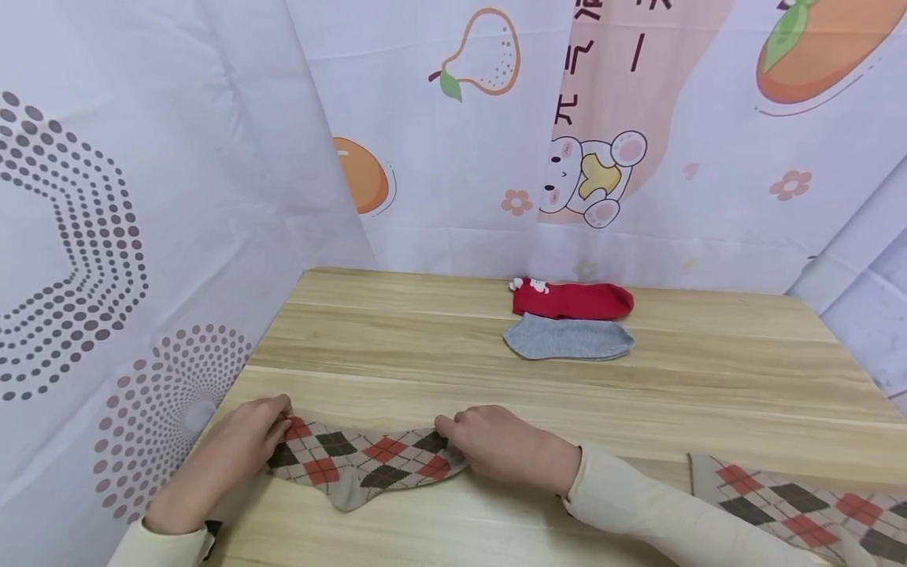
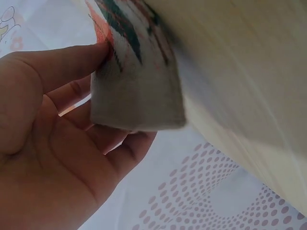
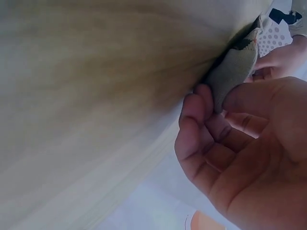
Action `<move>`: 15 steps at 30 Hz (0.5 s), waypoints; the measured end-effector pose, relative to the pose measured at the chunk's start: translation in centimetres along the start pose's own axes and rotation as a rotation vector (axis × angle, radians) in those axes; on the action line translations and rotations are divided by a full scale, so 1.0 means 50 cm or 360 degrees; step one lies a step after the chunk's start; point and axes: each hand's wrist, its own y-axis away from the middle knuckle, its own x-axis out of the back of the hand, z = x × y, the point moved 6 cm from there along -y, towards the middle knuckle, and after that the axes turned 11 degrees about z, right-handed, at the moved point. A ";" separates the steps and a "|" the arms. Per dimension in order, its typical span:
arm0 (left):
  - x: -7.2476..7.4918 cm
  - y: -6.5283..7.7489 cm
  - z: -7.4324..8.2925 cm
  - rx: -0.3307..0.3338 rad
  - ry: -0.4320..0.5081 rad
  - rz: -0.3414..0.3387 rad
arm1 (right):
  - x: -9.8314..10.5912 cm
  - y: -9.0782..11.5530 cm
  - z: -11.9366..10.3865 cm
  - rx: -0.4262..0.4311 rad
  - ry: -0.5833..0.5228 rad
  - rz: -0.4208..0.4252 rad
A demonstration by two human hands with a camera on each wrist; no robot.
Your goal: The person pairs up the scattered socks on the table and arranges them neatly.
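An argyle sock in beige, red and dark green stretches sideways between my two hands, low over the front left of the table. My left hand pinches it near the cuff; in the left wrist view the plain cuff hangs past the thumb. At the other end my right hand pinches the toe, and the right wrist view shows the grey-beige toe between thumb and fingers. The sock's heel points toward the front edge. A matching argyle sock lies at the front right, partly behind my right sleeve.
Toward the back of the wooden table lie a red sock with a white figure and, just in front of it, a grey ankle sock. Printed curtains hang along the back and left edges.
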 end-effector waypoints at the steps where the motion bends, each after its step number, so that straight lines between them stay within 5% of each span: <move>1: 0.001 0.000 0.001 -0.0005 -0.0002 0.0008 | 0.000 0.002 0.002 -0.0007 -0.0005 -0.0007; 15: 0.015 -0.005 0.026 -0.0069 0.0047 0.0019 | 0.026 0.042 0.055 -0.0121 0.0002 0.0011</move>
